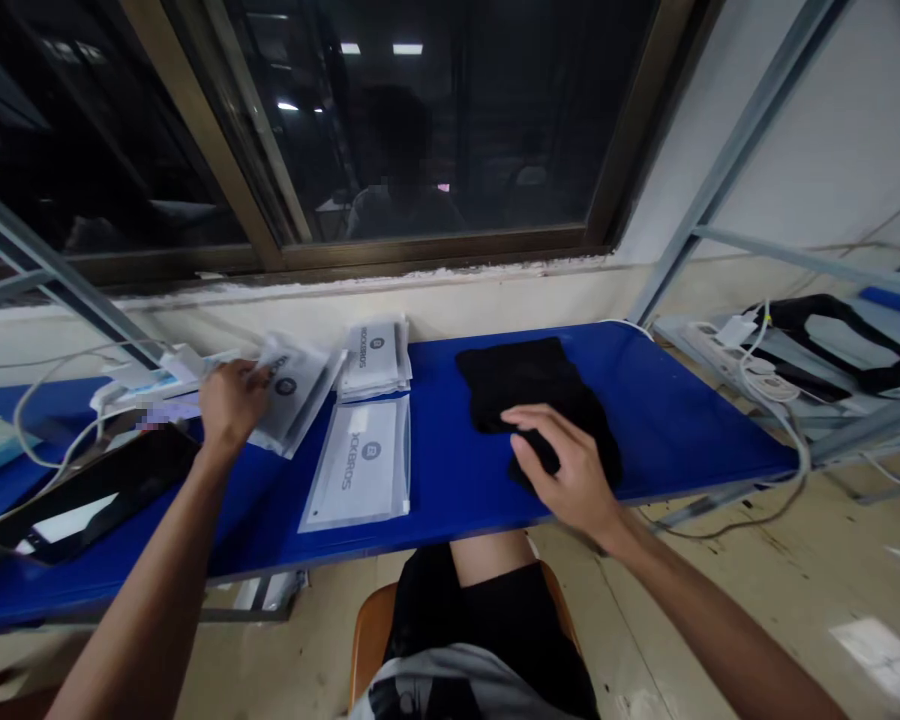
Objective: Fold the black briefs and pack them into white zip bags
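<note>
My left hand [232, 405] is at the left edge of a pile of frosted zip bags [294, 385] with a dark round logo. Its fingers are closed on that edge, and the fingertips are partly hidden. Beside the pile lies another stack of printed bags [375, 355]. A single printed bag [361, 465] lies flat in front of that stack. On the right, a black piece of fabric [525, 375] is spread on the blue table [442, 440]. My right hand [566, 465] rests over its near part, thumb and fingers apart.
A dark phone-like device [97, 490] and a white power strip with cables [146, 375] lie to the left. A window [450, 130] rises behind the table. Metal frames [720, 150] stand at both sides. More cables and black straps [855, 345] are at the far right.
</note>
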Demonstrator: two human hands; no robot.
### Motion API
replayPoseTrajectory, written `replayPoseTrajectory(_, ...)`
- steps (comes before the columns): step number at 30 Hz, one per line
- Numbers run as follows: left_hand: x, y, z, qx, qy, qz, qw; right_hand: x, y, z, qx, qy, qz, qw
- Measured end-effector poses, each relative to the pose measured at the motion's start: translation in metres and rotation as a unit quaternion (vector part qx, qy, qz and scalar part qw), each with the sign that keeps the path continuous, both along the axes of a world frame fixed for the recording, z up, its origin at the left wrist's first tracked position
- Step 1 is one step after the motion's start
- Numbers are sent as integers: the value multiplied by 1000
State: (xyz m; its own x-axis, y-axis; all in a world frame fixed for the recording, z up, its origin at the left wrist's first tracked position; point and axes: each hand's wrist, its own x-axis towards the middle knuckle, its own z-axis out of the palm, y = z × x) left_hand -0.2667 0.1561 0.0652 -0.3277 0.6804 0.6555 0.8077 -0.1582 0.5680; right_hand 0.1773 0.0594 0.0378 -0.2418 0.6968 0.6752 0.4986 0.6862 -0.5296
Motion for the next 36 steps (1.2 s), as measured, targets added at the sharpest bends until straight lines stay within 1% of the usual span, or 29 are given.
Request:
replayPoseTrajectory(2,21,-33,6,37,21,63,997,-28,-14,5,-40,62,57,996)
replayPoseTrajectory(4,58,-76,3,70,27,108,991,-60,-17,12,-83,119,106,984)
replayPoseTrajectory(5,80,-98,-2,74,14,99,992,-74,-16,15,-100,156,128,974)
replayPoseTrajectory(6,103,-121,-7,69,-29,57,996,-86,-15,19,-111,191,140,965)
replayPoseTrajectory(7,125,-141,-12,34,-75,-3,997,-95,-14,23,-112,223,134,959)
replayPoseTrajectory(9,159,-175,-18,-29,-149,-118,981,-104,-17,29,-94,260,85,957)
replayPoseTrajectory(10,169,-186,-17,-38,-169,-143,974,-103,-20,31,-83,259,57,961)
replayPoseTrajectory(11,174,-193,-13,-16,-167,-145,975,-100,-24,31,-78,245,41,965)
replayPoseTrajectory(12,176,-197,-7,5,-142,-139,980,-96,-28,30,-80,224,41,971)
replayPoseTrajectory(13,176,-198,1,25,-96,-132,986,-92,-33,27,-91,196,58,975)
replayPoseTrajectory(14,175,-198,10,28,-38,-139,989,-89,-37,25,-109,165,83,977)
replayPoseTrajectory(16,178,-193,23,-23,57,-192,980,-85,-42,19,-149,122,128,973)
replayPoseTrajectory(17,181,-190,26,-60,73,-222,971,-85,-43,17,-169,114,141,969)
replayPoseTrajectory(18,186,-188,27,-91,64,-246,963,-84,-43,16,-188,115,146,964)
replayPoseTrajectory(19,190,-186,26,-111,37,-258,959,-84,-42,16,-205,124,145,960)
replayPoseTrajectory(22,200,-182,13,-135,-53,-252,957,-82,-42,19,-234,171,145,946)
replayPoseTrajectory(24,201,-180,5,-124,-77,-244,959,-79,-43,23,-232,194,158,940)
replayPoseTrajectory(26,198,-179,1,-92,-78,-225,967,-77,-44,25,-218,203,170,939)
replayPoseTrajectory(28,195,-178,0,-63,-73,-206,974,-76,-44,26,-199,199,177,943)
replayPoseTrajectory(30,193,-177,1,-53,-73,-202,975,-76,-43,27,-188,182,189,947)
replayPoseTrajectory(33,193,-176,2,-61,-77,-213,972,-76,-39,28,-190,152,205,948)
replayPoseTrajectory(36,194,-178,1,-77,-95,-229,966,-76,-38,28,-196,145,214,946)
